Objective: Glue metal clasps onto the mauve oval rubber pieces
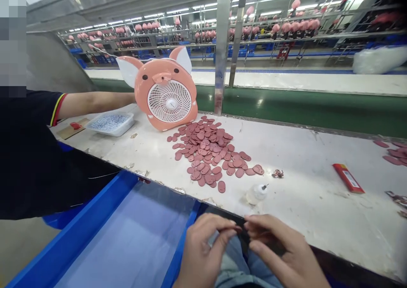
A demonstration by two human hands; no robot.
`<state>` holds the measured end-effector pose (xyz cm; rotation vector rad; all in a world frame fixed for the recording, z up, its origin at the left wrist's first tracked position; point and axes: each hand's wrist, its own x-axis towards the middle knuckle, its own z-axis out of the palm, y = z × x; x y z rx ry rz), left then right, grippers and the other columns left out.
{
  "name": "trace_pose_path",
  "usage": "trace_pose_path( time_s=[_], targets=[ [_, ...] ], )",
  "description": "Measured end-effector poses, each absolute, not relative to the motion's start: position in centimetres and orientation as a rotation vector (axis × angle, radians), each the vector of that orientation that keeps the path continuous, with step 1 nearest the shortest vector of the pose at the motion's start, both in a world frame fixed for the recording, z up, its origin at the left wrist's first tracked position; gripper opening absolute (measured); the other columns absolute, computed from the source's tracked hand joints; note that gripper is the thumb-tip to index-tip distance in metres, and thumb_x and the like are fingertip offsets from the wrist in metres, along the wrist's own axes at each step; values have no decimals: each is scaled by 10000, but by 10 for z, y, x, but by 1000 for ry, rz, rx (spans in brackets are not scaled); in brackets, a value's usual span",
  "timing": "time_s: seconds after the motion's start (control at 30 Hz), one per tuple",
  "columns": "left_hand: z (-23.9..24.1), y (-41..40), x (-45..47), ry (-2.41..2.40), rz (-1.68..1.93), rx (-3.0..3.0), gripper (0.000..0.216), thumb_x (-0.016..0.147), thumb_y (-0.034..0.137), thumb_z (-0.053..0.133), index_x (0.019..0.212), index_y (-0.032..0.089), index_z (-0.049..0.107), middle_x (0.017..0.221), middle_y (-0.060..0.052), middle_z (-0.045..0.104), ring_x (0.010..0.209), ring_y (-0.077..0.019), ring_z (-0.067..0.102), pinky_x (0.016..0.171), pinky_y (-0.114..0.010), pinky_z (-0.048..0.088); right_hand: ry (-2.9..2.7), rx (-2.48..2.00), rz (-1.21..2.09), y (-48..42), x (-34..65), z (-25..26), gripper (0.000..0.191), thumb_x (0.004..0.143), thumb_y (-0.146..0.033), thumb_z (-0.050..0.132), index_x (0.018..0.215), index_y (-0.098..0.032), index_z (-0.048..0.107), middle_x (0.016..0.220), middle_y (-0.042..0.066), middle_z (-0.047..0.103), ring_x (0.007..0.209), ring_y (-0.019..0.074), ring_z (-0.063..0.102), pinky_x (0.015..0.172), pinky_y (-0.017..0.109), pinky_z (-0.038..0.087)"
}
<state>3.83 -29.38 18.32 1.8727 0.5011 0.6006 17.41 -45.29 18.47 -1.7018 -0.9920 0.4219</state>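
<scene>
My left hand and my right hand rest low over my lap, just below the white table's front edge. Their fingertips pinch together near each other; whatever they hold is too small to make out. Just beyond the edge lies a small clear glue bottle on its side. Farther in, a heap of several flat pink snout-shaped pieces spreads across the table. Behind the heap stands a pink pig-shaped fan.
A co-worker in a black shirt at the left reaches an arm toward the fan. Near that arm sits a white tray of small parts. A red box lies at right. A blue bin is below left. A green conveyor runs behind.
</scene>
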Motion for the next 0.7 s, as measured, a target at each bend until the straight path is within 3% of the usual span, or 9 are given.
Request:
trace_pose_path(
  time_s=[0.07, 0.13, 0.27, 0.37, 0.43, 0.5, 0.57, 0.63, 0.7],
  targets=[
    [182, -307, 32, 458, 616, 1713, 63, 849, 274, 719, 842, 252, 777, 768, -38, 766, 708, -192, 699, 679, -282, 526, -766, -1516, 731, -441, 158, 182, 202, 831, -381, 764, 955, -222, 749, 852, 60, 734, 739, 183, 710, 667, 235, 595],
    [176, -313, 28, 448, 650, 1554, 108, 795, 313, 786, 885, 254, 783, 757, -30, 753, 680, -177, 689, 655, -259, 524, -537, -1418, 868, -433, 149, 180, 278, 804, -454, 787, 840, -184, 727, 726, 55, 705, 638, 164, 673, 604, 236, 567],
    [158, -315, 28, 288, 762, 1445, 387, 659, 340, 897, 1031, 328, 788, 776, -9, 722, 700, -165, 675, 660, -245, 541, -385, -1392, 874, -424, 129, 173, 450, 831, -610, 700, 864, -165, 646, 663, 53, 685, 563, 163, 642, 522, 257, 536],
    [151, -320, 33, 383, 877, 1400, 300, 665, 376, 888, 950, 328, 807, 731, 5, 670, 650, -138, 634, 620, -224, 524, -392, -1472, 763, -422, 123, 166, 508, 841, -675, 637, 820, -168, 621, 645, 50, 664, 538, 172, 626, 509, 276, 522],
    [153, -325, 36, 533, 908, 1270, 324, 597, 470, 903, 848, 287, 813, 770, -18, 695, 697, -159, 654, 647, -239, 538, -401, -1592, 576, -426, 135, 161, 467, 866, -645, 615, 856, -178, 625, 740, 65, 670, 630, 192, 640, 600, 320, 546],
    [157, -329, 39, 677, 876, 1081, 384, 525, 514, 921, 788, 261, 803, 825, -46, 748, 766, -199, 697, 664, -254, 557, -402, -1740, 336, -430, 157, 155, 421, 855, -586, 648, 995, -190, 618, 947, 103, 669, 827, 243, 643, 790, 412, 543],
    [162, -330, 41, 761, 802, 916, 409, 491, 497, 940, 780, 247, 793, 836, -56, 784, 769, -214, 725, 629, -243, 566, -449, -1875, 163, -433, 183, 150, 534, 774, -535, 741, 1163, -204, 586, 1140, 137, 634, 1029, 317, 592, 962, 530, 455],
    [166, -329, 43, 791, 755, 813, 424, 482, 471, 951, 792, 231, 790, 809, -55, 794, 712, -195, 726, 571, -216, 559, -558, -1968, 106, -430, 202, 146, 600, 730, -485, 782, 1231, -223, 581, 1192, 135, 631, 1106, 363, 555, 1016, 598, 386],
    [169, -328, 45, 788, 743, 751, 448, 478, 463, 956, 807, 208, 792, 780, -61, 789, 675, -176, 713, 544, -202, 556, -684, -2010, 105, -427, 212, 144, 465, 792, -455, 724, 1187, -237, 612, 1146, 114, 658, 1096, 358, 572, 1003, 587, 401]
  ],
)
